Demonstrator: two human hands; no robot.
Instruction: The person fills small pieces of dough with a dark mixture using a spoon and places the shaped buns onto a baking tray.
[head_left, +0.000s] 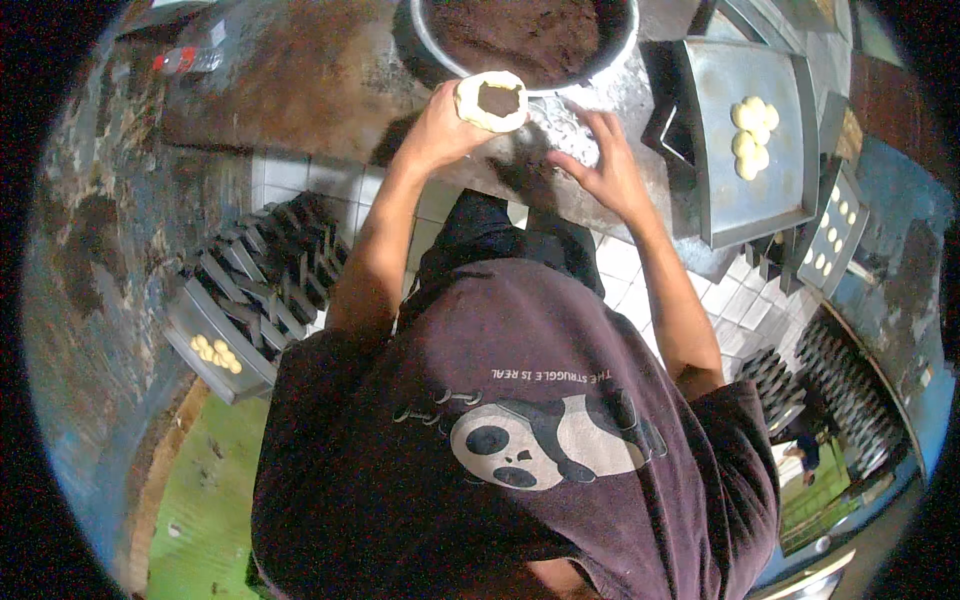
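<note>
My left hand [436, 135] is wrapped round a pale piece of dough [492, 102], holding it just above the near edge of the worktable. The dough is cupped open at the top, and dark brown crumbly filling [501, 99] shows inside its ring. To the right, my right hand [612, 172] holds nothing; its thumb and fingers are spread over a flour-dusted patch [568, 135] of the table. Directly beyond both hands stands a large round metal bowl [627, 48] with a mass of the same dark filling in it.
A metal tray [790, 165] at the right carries several pale dough balls [752, 135]. Stacked dark metal trays [265, 270] stand at the left, with more dough pieces [214, 353] on one. Another tray [832, 228] lies farther right. A clear and red plastic item [195, 60] lies far left.
</note>
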